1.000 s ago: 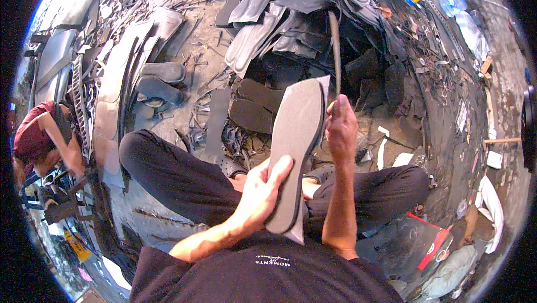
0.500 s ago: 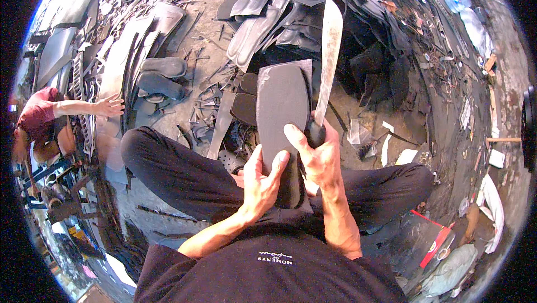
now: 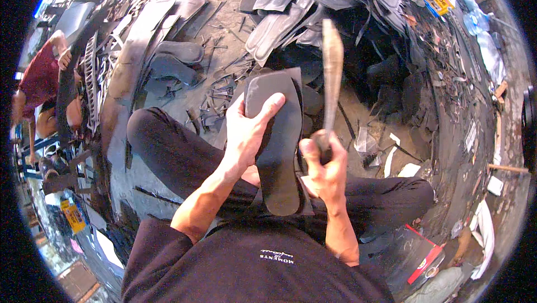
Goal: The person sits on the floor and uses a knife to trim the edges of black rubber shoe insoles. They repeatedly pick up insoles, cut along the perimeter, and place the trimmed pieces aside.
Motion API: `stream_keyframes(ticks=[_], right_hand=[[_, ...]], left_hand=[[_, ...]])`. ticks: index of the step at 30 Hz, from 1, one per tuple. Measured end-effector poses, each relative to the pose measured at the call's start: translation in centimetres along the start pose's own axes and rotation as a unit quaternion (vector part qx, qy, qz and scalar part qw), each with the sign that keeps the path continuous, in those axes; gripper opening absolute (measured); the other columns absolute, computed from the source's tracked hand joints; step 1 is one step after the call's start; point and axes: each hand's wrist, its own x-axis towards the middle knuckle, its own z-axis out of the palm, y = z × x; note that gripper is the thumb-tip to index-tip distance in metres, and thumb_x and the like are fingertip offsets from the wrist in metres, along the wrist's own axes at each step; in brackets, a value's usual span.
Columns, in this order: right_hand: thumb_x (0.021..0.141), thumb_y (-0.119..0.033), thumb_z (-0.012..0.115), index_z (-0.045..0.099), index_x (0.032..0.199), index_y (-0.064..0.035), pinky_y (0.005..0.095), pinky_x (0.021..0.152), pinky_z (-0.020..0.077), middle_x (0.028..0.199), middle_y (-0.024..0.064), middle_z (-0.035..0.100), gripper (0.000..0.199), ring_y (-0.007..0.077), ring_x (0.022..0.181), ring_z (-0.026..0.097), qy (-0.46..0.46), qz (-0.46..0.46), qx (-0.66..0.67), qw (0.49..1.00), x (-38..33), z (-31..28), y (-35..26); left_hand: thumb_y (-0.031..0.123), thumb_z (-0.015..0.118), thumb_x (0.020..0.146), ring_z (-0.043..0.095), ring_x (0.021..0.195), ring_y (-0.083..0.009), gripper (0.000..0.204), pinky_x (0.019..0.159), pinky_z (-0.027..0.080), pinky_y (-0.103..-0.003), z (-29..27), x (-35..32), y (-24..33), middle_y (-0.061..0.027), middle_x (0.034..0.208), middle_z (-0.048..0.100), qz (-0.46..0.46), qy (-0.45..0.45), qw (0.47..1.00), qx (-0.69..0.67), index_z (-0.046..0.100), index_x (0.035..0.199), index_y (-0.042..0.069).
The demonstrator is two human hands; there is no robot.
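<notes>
Dark grey rubber, cut to a shoe-sole shape, lies lengthwise over the seated person's lap on a matching flat sheet, pinned by the left hand, whose grip curls over its upper edge to steady it. The right hand is closed around a long worn-bladed knife, blade raised just beside the sole's right edge.
</notes>
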Motion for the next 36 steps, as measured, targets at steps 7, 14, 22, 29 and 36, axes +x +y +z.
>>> stream_keyframes(ticks=[7, 14, 22, 29, 36], right_hand=[[0.11, -0.054, 0.046, 0.061, 0.111, -0.0049, 0.0502, 0.061, 0.0507, 0.074, 0.0219, 0.065, 0.051, 0.0446, 0.071, 0.069, 0.003, -0.037, -0.191, 0.981, -5.7, -0.3, 4.6], [0.111, -0.06, 0.04, 0.06, 0.105, -0.0065, 0.053, 0.064, 0.0491, 0.078, 0.022, 0.065, 0.057, 0.0486, 0.075, 0.066, 0.012, -0.035, -0.201, 0.979, -5.7, -0.4, 4.8], [0.11, -0.061, 0.043, 0.059, 0.103, -0.0045, 0.0458, 0.061, 0.0481, 0.075, 0.0177, 0.06, 0.06, 0.0355, 0.068, 0.062, 0.038, -0.062, -0.163, 0.984, -5.5, -0.8, 3.8], [0.109, -0.056, 0.049, 0.061, 0.107, -0.0031, 0.0502, 0.066, 0.051, 0.081, 0.0212, 0.065, 0.055, 0.0474, 0.078, 0.066, -0.025, -0.058, -0.206, 0.977, -6.1, -1.0, 4.5], [0.109, -0.057, 0.051, 0.061, 0.109, -0.005, 0.0484, 0.066, 0.0511, 0.086, 0.0223, 0.065, 0.053, 0.0454, 0.08, 0.069, 0.025, -0.056, -0.171, 0.983, -4.3, 0.4, 2.6]], left_hand=[[0.05, 0.079, 0.095, 0.067, 0.085, -0.0136, 0.054, 0.078, 0.055, -0.032, -0.8, 1.1, 0.6, -0.0036, 0.106, 0.074, -0.089, 0.053, 0.989, -0.101, 0.071, 0.128, 0.008], [0.055, 0.079, 0.093, 0.066, 0.082, -0.0128, 0.057, 0.074, 0.053, -0.031, -0.4, -0.2, 1.9, -0.0019, 0.101, 0.073, -0.138, 0.032, 0.987, -0.078, 0.071, 0.128, 0.01], [0.051, 0.076, 0.097, 0.067, 0.104, -0.0162, 0.06, 0.094, 0.053, -0.033, -0.7, -0.1, 1.9, -0.004, 0.122, 0.073, -0.134, 0.029, 0.984, -0.115, 0.068, 0.137, 0.007], [0.049, 0.076, 0.098, 0.066, 0.11, -0.0163, 0.059, 0.097, 0.052, -0.034, -1.3, -0.5, 2.7, -0.0038, 0.129, 0.071, -0.146, 0.015, 0.982, -0.117, 0.066, 0.142, 0.01], [0.042, 0.076, 0.1, 0.067, 0.092, -0.0097, 0.044, 0.081, 0.055, -0.03, -0.3, -2.0, 0.8, 0.0002, 0.114, 0.073, -0.13, -0.006, 0.987, -0.093, 0.07, 0.133, 0.014]])
